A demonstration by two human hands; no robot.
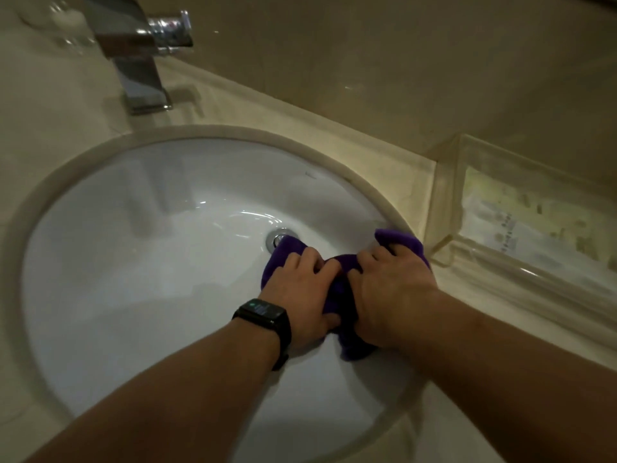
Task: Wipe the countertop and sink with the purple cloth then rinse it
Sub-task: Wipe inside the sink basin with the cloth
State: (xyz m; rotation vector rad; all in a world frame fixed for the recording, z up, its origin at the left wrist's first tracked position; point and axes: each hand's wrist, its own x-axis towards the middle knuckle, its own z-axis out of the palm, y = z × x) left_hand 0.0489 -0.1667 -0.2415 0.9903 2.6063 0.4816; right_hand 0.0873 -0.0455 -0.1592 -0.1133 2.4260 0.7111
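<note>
The purple cloth [339, 289] lies bunched against the right inner wall of the white oval sink [133, 279], just beside the chrome drain [279, 238]. My left hand [300, 289], with a black watch on its wrist, presses down on the cloth's left part. My right hand [389, 289] grips the cloth's right part, where one end of it reaches the sink's rim. The beige stone countertop [253, 108] surrounds the bowl.
A chrome square tap [140, 58] stands behind the sink at the upper left, with a clear glass [63, 21] beside it. A clear tray [521, 225] holding packets sits on the counter at the right, close to my right hand. A beige wall runs behind.
</note>
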